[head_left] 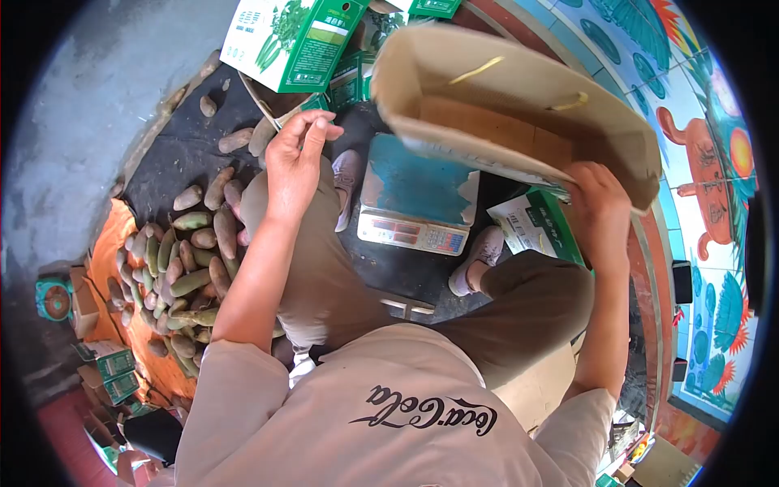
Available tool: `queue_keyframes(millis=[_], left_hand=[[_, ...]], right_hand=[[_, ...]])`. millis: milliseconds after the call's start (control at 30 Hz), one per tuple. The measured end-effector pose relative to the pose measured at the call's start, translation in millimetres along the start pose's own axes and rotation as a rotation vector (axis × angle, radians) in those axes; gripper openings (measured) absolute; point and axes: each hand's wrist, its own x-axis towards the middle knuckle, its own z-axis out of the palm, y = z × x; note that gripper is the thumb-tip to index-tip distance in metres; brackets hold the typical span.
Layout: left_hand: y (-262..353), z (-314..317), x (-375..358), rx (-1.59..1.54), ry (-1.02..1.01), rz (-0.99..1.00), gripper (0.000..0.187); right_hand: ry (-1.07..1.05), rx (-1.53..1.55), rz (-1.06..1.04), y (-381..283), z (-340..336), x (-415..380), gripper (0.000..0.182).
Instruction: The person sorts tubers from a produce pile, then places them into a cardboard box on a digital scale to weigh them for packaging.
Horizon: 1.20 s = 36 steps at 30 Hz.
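My right hand (599, 204) is closed on the near right edge of an open cardboard box (519, 138). The box is tilted, so its bare brown inside shows, with two yellowish strap-like strips on its walls. My left hand (299, 158) is raised above my left knee, fingers loosely bent and apart, with nothing visible in it. Just beyond it stands a green and white printed carton (296, 40). Between my feet a digital scale (418, 187) lies on the floor, its blue top worn and the box overhanging its far right corner.
To my left lies a heap of oblong brown and green vegetables (178, 280), partly on an orange sheet (118, 231). A green and white carton (535, 223) sits by my right foot. A painted tile wall (706, 162) borders the right side. More cartons (109, 369) are at lower left.
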Motion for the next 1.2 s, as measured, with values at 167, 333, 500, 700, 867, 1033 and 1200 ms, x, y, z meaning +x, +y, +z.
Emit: queue_keyframes(millis=[167, 333, 500, 700, 867, 1033, 1200], left_hand=[[4.3, -6.1, -0.5, 0.06, 0.014, -0.012, 0.023], [1.8, -8.5, 0.2, -0.001, 0.043, -0.019, 0.021], [-0.5, -11.0, 1.1, -0.023, 0.014, -0.05, 0.021], [1.5, -11.5, -1.1, 0.019, -0.038, -0.077, 0.02], [0.4, -6.2, -1.1, 0.023, -0.079, -0.104, 0.019], [1.6, 1.6, -1.1, 0.025, -0.091, -0.083, 0.013], [-0.7, 1.8, -0.6, 0.056, -0.112, -0.078, 0.014]], right_hand=[[-0.096, -0.147, -0.211, -12.0, 51.1, 37.0, 0.011], [-0.115, -0.083, -0.217, -18.3, 65.1, 53.6, 0.01], [-0.171, 0.013, -0.192, -10.0, 117.0, 38.5, 0.009], [-0.53, -0.082, -0.188, 21.2, 185.3, -18.8, 0.013], [-0.483, 0.012, -0.179, 16.3, 177.6, -23.4, 0.01], [-0.302, 0.148, 0.063, 38.9, 129.4, -4.7, 0.017], [-0.376, 0.133, 0.554, 103.4, 61.2, -32.9, 0.024]])
